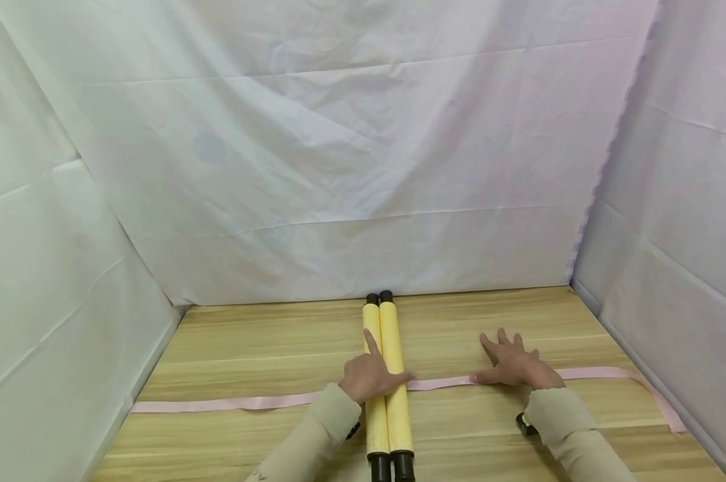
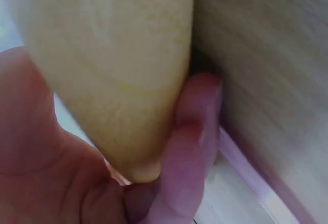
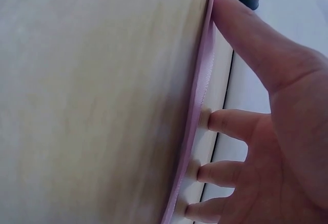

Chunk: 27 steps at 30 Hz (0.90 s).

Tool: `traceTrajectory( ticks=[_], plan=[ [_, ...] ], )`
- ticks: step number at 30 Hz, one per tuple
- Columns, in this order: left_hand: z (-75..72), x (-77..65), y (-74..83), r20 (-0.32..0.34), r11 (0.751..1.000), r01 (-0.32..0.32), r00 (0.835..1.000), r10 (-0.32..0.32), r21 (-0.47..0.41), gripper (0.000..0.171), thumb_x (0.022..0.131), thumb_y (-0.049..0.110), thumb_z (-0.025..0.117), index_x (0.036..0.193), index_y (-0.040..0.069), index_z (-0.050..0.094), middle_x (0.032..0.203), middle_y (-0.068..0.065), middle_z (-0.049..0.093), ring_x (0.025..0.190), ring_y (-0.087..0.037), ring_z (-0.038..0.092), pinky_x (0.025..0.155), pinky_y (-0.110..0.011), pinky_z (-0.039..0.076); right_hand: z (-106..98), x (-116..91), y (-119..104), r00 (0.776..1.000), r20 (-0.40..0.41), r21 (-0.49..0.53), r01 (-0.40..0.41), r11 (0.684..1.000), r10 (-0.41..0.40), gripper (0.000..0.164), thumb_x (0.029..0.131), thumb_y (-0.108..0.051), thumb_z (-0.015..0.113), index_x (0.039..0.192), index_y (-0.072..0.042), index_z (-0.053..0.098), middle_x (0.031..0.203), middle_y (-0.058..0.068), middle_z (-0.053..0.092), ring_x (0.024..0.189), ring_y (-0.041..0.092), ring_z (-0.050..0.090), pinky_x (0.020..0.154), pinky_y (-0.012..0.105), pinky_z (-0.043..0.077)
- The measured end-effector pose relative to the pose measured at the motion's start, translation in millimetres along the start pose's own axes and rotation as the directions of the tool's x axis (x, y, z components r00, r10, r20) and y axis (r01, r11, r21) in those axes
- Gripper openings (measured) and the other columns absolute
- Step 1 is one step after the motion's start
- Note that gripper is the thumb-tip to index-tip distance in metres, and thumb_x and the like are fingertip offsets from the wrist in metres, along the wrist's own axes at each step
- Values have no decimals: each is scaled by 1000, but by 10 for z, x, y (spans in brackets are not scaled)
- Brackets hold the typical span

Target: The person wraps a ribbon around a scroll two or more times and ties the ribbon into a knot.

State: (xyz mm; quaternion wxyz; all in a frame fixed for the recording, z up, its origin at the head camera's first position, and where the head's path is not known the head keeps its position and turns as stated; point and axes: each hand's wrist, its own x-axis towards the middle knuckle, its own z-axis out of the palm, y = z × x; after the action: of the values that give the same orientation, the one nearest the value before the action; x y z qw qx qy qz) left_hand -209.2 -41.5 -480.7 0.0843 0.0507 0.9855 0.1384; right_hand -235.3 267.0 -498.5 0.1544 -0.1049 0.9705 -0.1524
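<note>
Two yellow tubes (image 1: pixel 401 415) with dark end caps lie side by side on the table, pointing away from me. They cross over a long pink ribbon (image 1: pixel 218 405). My left hand (image 1: pixel 368 375) grips the tubes midway, thumb across the top, index finger pointing along them. In the left wrist view, fingertips curl against the lower side of a yellow tube (image 2: pixel 113 44). To the right, my right hand (image 1: pixel 514 363) has its fingers spread, fingertips on the table. Its thumb touches the ribbon (image 3: pixel 192 116) in the right wrist view.
The wood-grain tabletop (image 1: pixel 266 341) is bounded by white sheeting (image 1: pixel 339 167) at the back and sides. The tubes' far ends reach the back sheet. Near the right edge, the ribbon's end (image 1: pixel 670 412) bends toward me.
</note>
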Motion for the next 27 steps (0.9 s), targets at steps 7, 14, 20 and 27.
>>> traceTrajectory(
  ticks=[7,14,20,27],
  plan=[
    [-167,20,-258,15,990,-42,999,44,-132,89,92,65,31,149,-2,18,100,-29,65,75,-36,62,66,-47,48,-45,-10,-14,1000,29,13,-9,1000,9,110,71,-69,62,149,0,24,148,43,5,127,66,-1,87,86,8],
    [-360,14,-630,57,984,-121,990,129,-130,39,98,32,44,114,0,60,108,-21,57,94,-39,54,83,-67,40,-53,3,15,999,41,21,-1,1000,0,109,73,-68,61,148,1,24,147,44,5,127,66,-1,87,86,7],
    [-390,-33,-841,161,951,-288,939,304,-116,28,78,30,73,95,9,65,96,-7,59,91,-26,53,81,-54,45,-67,-12,-47,997,0,26,77,997,-77,98,74,-62,65,141,4,38,145,42,21,129,61,15,89,84,13],
    [-304,5,-963,183,921,-360,905,383,-147,11,75,14,76,71,15,65,73,6,59,66,-9,50,61,-28,46,-7,49,-257,957,-108,75,276,958,-268,50,74,-47,74,103,-7,63,106,16,57,98,34,52,80,60,43]
  ],
)
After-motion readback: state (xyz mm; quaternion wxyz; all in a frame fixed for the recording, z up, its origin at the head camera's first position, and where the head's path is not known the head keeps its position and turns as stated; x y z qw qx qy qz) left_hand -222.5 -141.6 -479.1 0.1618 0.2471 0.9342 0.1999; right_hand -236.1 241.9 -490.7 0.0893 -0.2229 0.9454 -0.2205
